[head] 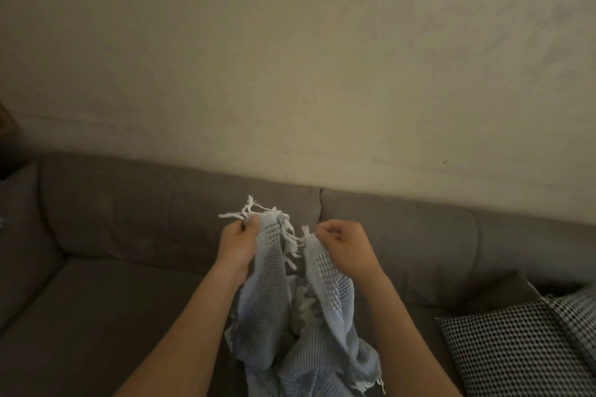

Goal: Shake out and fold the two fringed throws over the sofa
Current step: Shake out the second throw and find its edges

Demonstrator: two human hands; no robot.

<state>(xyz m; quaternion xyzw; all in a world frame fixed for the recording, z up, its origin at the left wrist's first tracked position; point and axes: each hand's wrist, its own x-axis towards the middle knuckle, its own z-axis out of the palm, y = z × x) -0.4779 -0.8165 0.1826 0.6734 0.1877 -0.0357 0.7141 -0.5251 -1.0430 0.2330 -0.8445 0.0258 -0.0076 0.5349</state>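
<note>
A pale blue waffle-weave throw (pixel 274 309) with white fringe hangs bunched in front of me over the grey sofa (pixel 129 293). My left hand (pixel 237 243) grips one fringed corner, and its tassels stick up above the fingers. My right hand (pixel 343 243) pinches the neighbouring corner, a short gap away. The rest of the cloth falls in folds between my forearms onto the seat. At the right edge, a black-and-white checked cloth (pixel 577 309) lies partly over a cushion; whether it has fringe is not visible.
A black-and-white patterned cushion (pixel 512 354) rests on the seat at the lower right. The sofa back runs across the middle, with a beige wall (pixel 290 58) behind it. The sofa turns a corner at the left.
</note>
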